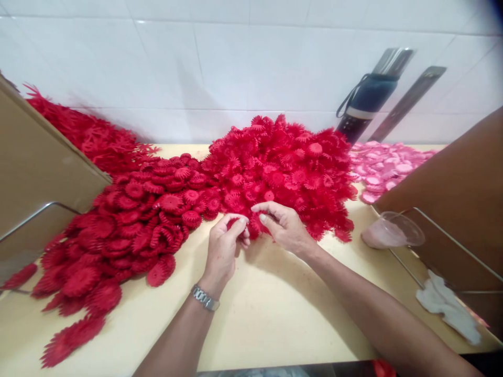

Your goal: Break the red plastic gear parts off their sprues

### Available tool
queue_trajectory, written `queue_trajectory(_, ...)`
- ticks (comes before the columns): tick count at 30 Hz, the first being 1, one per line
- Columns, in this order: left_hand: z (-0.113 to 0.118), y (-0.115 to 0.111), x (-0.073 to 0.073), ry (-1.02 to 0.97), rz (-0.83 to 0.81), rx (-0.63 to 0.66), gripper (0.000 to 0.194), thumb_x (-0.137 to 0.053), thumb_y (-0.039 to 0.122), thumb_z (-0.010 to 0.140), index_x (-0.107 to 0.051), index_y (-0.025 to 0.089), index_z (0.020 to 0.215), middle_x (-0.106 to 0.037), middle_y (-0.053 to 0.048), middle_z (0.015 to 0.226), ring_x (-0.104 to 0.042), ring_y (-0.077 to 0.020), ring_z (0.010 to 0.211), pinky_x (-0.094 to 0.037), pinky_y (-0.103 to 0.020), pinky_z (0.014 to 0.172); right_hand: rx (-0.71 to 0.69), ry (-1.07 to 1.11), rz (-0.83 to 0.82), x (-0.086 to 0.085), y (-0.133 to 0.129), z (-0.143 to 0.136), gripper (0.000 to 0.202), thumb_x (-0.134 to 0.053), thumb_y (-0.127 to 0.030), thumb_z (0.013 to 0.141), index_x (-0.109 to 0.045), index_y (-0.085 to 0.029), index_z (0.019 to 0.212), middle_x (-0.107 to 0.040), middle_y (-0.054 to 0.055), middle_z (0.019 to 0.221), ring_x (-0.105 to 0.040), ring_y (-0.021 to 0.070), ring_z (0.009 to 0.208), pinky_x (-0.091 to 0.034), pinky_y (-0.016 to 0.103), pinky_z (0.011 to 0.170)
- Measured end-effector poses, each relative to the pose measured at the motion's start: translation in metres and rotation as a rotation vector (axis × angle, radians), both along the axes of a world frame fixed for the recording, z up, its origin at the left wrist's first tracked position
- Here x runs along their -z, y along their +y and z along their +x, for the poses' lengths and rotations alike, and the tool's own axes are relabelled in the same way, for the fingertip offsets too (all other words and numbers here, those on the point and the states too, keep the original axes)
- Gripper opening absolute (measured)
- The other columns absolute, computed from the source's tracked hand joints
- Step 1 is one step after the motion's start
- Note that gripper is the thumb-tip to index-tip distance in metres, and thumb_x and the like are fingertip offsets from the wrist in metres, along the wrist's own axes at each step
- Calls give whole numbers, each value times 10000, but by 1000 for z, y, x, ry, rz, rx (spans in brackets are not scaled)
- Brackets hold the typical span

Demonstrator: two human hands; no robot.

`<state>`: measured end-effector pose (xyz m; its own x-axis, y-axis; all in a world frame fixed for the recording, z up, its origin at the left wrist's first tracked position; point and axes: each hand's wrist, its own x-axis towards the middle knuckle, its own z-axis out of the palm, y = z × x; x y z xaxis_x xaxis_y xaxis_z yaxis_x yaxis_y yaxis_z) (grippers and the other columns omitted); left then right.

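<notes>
My left hand (pixel 227 245), with a metal watch on its wrist, has thumb and index finger pressed together over the table. Anything in that pinch is too small to make out. Close to it on the right, my right hand (pixel 283 226) curls thumb and index finger toward each other in front of the red pile. Whatever lies between its fingertips blends into the red behind. A heap of fringed red paper-like flowers (pixel 283 167) rises just beyond both hands. To the left spreads a pile of flat, round red flower discs (pixel 133 225) with notched edges.
Spiky red pieces (pixel 98 139) lie at back left beside a cardboard panel (pixel 43 162). At right are pink discs (pixel 393 167), a dark blue bottle (pixel 365 104), a ruler-like metal strip (pixel 408 104), a clear plastic cup (pixel 389 230), a white tissue (pixel 448 306) and a brown panel (pixel 451 204).
</notes>
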<state>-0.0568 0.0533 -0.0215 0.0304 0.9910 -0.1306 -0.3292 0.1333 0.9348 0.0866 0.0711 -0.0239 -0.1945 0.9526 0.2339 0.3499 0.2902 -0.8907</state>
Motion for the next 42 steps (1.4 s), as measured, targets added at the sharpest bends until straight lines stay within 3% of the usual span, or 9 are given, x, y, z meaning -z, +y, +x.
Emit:
queue_trajectory(3,1,0,1,16,-6,47,194,-631,328,701,-567,147,731,-514,42,529,-469,-69,432,-369,-185,420,-4,-30,30,0,-1,-1,241,-454,-208,817,-599,-152,1001,-559,-12,669,-458,89,517,-384,217,515)
queue_trajectory(8,1,0,2,44,-67,119,231,-681,280,641,-598,127,792,-559,26,531,-467,-74,413,-351,-182,390,-85,68,-11,1,-4,-5,226,-483,-220,825,-536,-182,1041,-609,-2,715,-567,115,617,-450,238,607)
queue_trajectory(14,0,0,1,29,2,-22,177,-679,195,617,-586,128,752,-588,25,550,-500,-78,451,-404,-193,450,-223,297,-236,-1,-2,-8,185,-550,-346,790,-534,-163,807,-611,1,659,-574,123,607,-454,251,583)
queue_trajectory(18,2,-2,2,95,83,-52,189,-664,200,653,-587,141,815,-600,28,579,-516,-76,477,-423,-195,488,-117,313,-203,1,0,-9,215,-583,-370,748,-541,-159,742,-568,-19,605,-516,101,541,-415,230,535)
queue_trajectory(21,1,-2,1,20,58,-65,191,-650,206,665,-569,150,829,-578,40,553,-517,-85,469,-418,-201,477,-49,260,-153,3,0,-10,241,-571,-390,750,-516,-165,684,-492,-42,546,-430,79,485,-349,207,475)
queue_trajectory(28,-2,1,2,-63,41,-32,133,-630,224,682,-593,138,777,-578,24,571,-505,-87,469,-401,-204,459,-32,119,-71,1,-3,-10,334,-484,-463,817,-442,-187,633,-454,-31,565,-419,98,528,-339,211,490)
queue_trajectory(34,-4,0,1,-91,44,1,125,-626,238,693,-611,150,780,-566,27,565,-494,-89,478,-387,-202,452,1,50,-30,2,-1,-8,450,-476,-534,800,-321,-193,550,-321,-50,524,-323,77,490,-266,199,455)
queue_trajectory(38,-3,0,0,47,110,63,169,-657,239,670,-641,147,811,-587,16,608,-490,-82,501,-391,-202,484,-1,65,-36,2,0,-9,504,-474,-563,788,-259,-193,523,-243,-61,515,-246,57,466,-194,192,424)
queue_trajectory(42,-4,2,1,185,75,85,113,-649,222,649,-631,130,713,-554,24,534,-440,-67,438,-354,-197,451,-86,84,-103,1,-1,-9,514,-458,-600,781,-311,-184,516,-264,-61,502,-253,54,454,-195,188,413)
